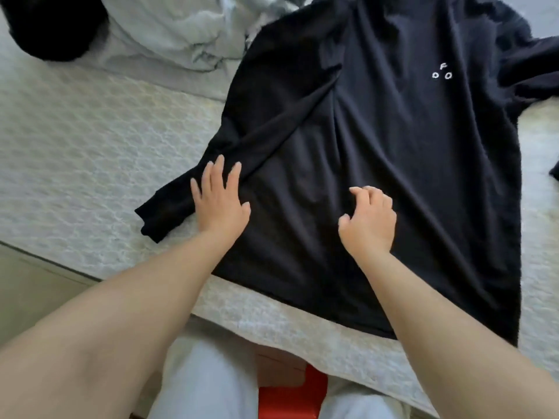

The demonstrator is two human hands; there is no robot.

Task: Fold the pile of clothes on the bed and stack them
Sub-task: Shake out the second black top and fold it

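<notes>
A black long-sleeved shirt with a small white logo lies spread face up on the bed, hem toward me. Its left sleeve is folded down along the body's edge. My left hand lies flat with straight fingers on that sleeve, where it meets the shirt's body. My right hand hovers over or touches the lower middle of the shirt; its fingers are loosely curled and hold nothing that I can see. The right sleeve stretches off to the right.
A crumpled pale grey garment and a black garment lie at the back left of the bed. Another dark piece shows at the right edge. The bed's near edge runs diagonally below the shirt, with a red object at my legs.
</notes>
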